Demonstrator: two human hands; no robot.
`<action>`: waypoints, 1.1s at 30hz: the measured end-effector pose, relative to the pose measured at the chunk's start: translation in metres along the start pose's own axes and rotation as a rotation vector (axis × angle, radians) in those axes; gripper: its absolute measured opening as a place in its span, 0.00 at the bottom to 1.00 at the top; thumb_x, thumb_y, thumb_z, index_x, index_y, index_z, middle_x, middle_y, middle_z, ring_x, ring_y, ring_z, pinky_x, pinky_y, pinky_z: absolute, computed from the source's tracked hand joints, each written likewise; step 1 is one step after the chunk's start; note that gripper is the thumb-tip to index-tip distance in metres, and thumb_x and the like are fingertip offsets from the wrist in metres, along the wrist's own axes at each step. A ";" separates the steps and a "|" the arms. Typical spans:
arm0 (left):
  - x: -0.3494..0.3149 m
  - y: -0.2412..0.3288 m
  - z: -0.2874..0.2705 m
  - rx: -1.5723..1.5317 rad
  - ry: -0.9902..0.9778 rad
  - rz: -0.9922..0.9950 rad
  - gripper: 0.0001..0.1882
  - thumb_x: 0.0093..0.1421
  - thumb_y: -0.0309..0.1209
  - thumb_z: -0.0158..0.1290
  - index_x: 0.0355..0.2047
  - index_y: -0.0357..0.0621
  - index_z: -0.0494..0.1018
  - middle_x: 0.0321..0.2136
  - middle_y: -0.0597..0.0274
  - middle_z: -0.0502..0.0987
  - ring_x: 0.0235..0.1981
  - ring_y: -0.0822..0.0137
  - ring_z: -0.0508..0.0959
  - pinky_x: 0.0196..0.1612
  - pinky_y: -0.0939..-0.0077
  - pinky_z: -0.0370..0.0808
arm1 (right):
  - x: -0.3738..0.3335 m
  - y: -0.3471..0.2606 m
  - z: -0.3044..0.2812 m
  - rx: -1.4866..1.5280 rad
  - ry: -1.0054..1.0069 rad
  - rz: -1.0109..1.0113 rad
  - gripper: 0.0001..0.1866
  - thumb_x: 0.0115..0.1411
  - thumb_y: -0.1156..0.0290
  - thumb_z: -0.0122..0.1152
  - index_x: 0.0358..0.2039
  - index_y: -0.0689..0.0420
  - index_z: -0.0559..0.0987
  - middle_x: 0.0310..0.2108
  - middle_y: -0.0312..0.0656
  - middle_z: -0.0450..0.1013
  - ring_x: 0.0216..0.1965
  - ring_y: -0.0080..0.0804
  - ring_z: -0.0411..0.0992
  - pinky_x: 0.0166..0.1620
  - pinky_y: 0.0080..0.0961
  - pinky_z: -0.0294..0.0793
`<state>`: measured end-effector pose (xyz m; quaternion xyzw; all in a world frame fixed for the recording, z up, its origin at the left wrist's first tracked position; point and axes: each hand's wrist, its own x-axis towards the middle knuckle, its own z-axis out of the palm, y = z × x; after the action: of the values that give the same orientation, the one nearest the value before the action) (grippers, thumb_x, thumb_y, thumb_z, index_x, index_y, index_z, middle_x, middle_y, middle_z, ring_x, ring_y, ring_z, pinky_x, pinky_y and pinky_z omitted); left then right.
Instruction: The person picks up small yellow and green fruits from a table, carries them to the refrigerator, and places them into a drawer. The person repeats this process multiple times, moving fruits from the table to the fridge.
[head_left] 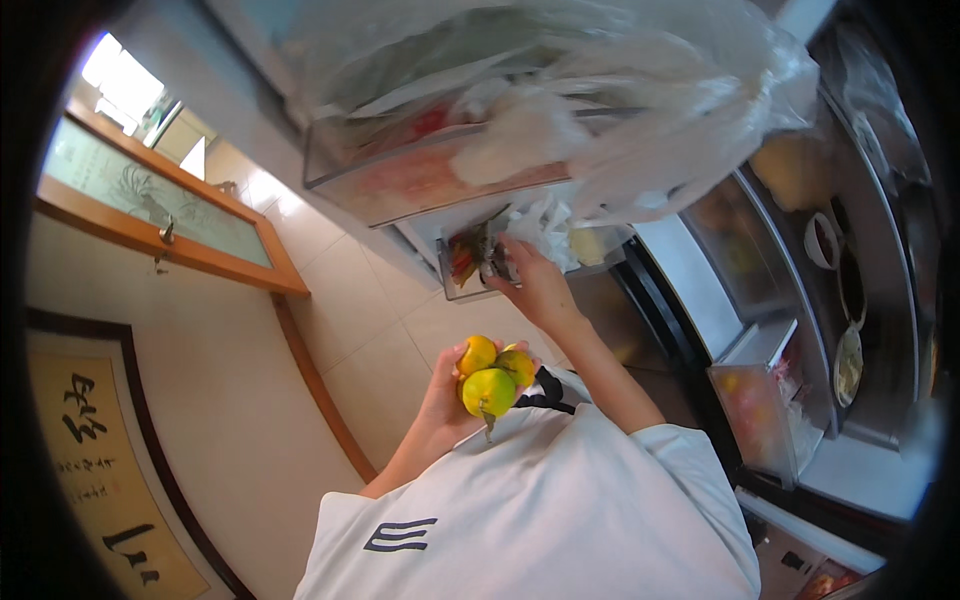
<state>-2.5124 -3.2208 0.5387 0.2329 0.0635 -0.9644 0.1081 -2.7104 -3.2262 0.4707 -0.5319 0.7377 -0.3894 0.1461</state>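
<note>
My left hand [438, 400] is closed round three yellow-green mandarins [489, 391] in front of my chest; one has a stem with a small leaf hanging down. My right hand [536, 288] reaches into a low clear bin [470, 293] on the open fridge door. Thumb and fingers curl round something dark there, too small and covered to name. Red peppers [463, 262] with green stalks lie in the bin's left end. Beside the fingers, a crumpled clear plastic bag [546, 230] fills the middle of the bin.
Above my right hand, a higher door bin [430, 185] bulges with large plastic bags [660, 100]. To the right stands the fridge interior, with shelves, a white bowl [821, 241], a plate of food [848, 368] and a clear drawer [755, 405]. At left are a wood-framed glass door [150, 190] and a framed scroll [95, 470].
</note>
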 end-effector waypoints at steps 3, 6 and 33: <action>0.012 -0.011 0.011 0.084 0.044 -0.076 0.18 0.58 0.43 0.50 0.41 0.43 0.72 0.52 0.53 0.69 0.58 0.48 0.66 0.56 0.61 0.69 | -0.020 0.008 -0.021 0.117 0.057 -0.026 0.26 0.52 0.68 0.67 0.51 0.62 0.73 0.45 0.49 0.74 0.42 0.43 0.76 0.42 0.34 0.76; 0.030 -0.023 0.019 0.165 0.055 -0.126 0.18 0.59 0.43 0.50 0.41 0.44 0.71 0.51 0.53 0.70 0.56 0.49 0.68 0.52 0.61 0.73 | -0.058 0.011 -0.064 0.413 0.120 0.140 0.22 0.54 0.68 0.65 0.48 0.63 0.74 0.44 0.49 0.74 0.42 0.43 0.76 0.41 0.34 0.76; 0.060 -0.419 -0.009 0.771 0.189 -1.364 0.19 0.60 0.46 0.50 0.43 0.45 0.71 0.47 0.57 0.72 0.54 0.59 0.70 0.55 0.61 0.71 | -0.512 -0.067 -0.173 -0.265 1.475 0.182 0.09 0.57 0.71 0.57 0.39 0.56 0.72 0.42 0.39 0.73 0.42 0.34 0.71 0.47 0.32 0.70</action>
<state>-2.6605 -2.8247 0.5333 0.2445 -0.1375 -0.7479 -0.6017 -2.5741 -2.7026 0.5312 -0.0832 0.7258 -0.5390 -0.4192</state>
